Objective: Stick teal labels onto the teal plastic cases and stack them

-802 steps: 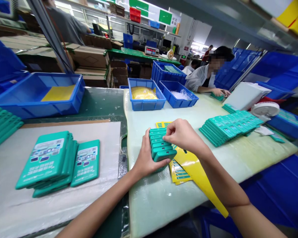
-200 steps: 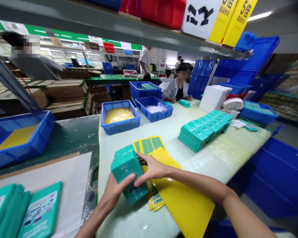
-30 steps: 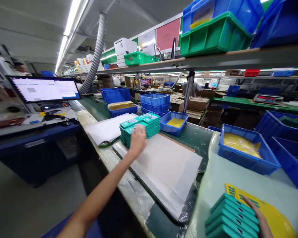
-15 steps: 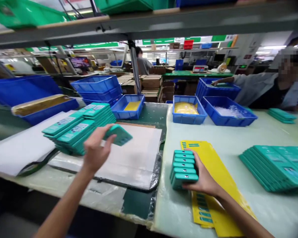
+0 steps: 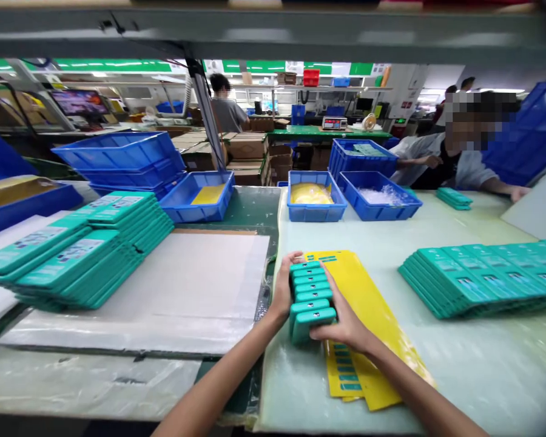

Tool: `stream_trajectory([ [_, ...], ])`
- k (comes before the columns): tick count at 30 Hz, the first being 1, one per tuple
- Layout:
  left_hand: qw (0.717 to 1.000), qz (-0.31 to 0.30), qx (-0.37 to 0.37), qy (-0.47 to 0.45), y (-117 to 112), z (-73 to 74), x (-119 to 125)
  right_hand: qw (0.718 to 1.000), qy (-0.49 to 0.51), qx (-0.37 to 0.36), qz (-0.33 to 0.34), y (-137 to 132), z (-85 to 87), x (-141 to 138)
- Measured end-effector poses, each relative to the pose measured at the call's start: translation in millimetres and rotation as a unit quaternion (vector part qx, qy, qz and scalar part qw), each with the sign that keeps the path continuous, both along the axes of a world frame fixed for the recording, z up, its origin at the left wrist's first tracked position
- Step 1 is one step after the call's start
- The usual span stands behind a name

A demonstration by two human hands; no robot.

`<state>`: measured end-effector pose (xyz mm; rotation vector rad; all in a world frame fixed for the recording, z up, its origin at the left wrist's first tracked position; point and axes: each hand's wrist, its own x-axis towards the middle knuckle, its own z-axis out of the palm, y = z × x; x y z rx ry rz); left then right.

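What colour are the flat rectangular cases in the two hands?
The flat rectangular cases are teal-green, clearest in the head view.

A row of teal packs [image 5: 312, 296] is gripped between the left hand [image 5: 283, 288] and the right hand [image 5: 349, 321]; the right thumb is laid against the nearest pack. Contact between row and worktop [image 5: 459, 376] cannot be determined. Printed yellow sheets [image 5: 375, 331] are partly covered by the right hand and forearm. Stacked teal packs are seen at left [image 5: 84, 258] and right [image 5: 486, 276]. Yellow bagged material [image 5: 312, 193] is contained in a blue bin [image 5: 317, 213] beyond the hands.
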<state>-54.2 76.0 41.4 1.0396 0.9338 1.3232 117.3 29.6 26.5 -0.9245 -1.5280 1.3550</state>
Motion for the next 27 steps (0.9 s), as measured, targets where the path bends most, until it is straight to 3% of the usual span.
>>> stream_trajectory([
  [3, 0.993, -0.09, 0.067, 0.024, -23.6, -3.1, -18.9, 0.999, 0.004, -0.038, 0.022, 2.7, 5.6, -0.7],
  [6, 0.972, -0.157, 0.155, 0.085, -38.9, -17.5, -29.3, 0.999, -0.006, -0.016, 0.035, 4.4, 7.8, -5.6],
  [9, 0.965, -0.09, 0.218, 0.116, -40.7, -37.7, -25.5, 0.997, -0.064, 0.043, 0.031, 5.4, 12.0, 0.3],
  [13, 0.957, -0.054, 0.248, 0.14, -35.0, -55.2, -21.4, 0.976, -0.202, 0.05, 0.062, 7.5, 20.4, 47.0],
  [14, 0.955, -0.057, 0.249, 0.149, -33.8, -57.1, -22.3, 0.971, -0.234, 0.032, 0.029, 8.2, 19.7, 62.2],
  [16, 0.953, -0.058, 0.251, 0.158, -32.2, -58.9, -24.9, 0.943, -0.3, -0.006, -0.142, 9.8, 11.9, 88.4],
  [18, 0.953, -0.057, 0.25, 0.161, -31.9, -59.6, -26.7, 0.872, -0.375, -0.04, -0.313, 12.2, -3.2, 103.9],
  [19, 0.954, -0.053, 0.247, 0.161, -32.1, -59.9, -27.0, 0.841, -0.402, -0.056, -0.358, 13.9, -11.9, 107.5],
  [21, 0.956, -0.042, 0.241, 0.164, -32.4, -60.8, -26.9, 0.826, -0.411, -0.085, -0.376, 18.7, -27.5, 109.2],
  [23, 0.955, -0.032, 0.239, 0.172, -32.3, -62.0, -26.9, 0.844, -0.375, -0.099, -0.371, 25.1, -37.3, 108.9],
  [27, 0.947, -0.032, 0.253, 0.197, -30.4, -63.7, -29.0, 0.861, -0.336, -0.102, -0.368, 34.9, -37.4, 118.6],
])
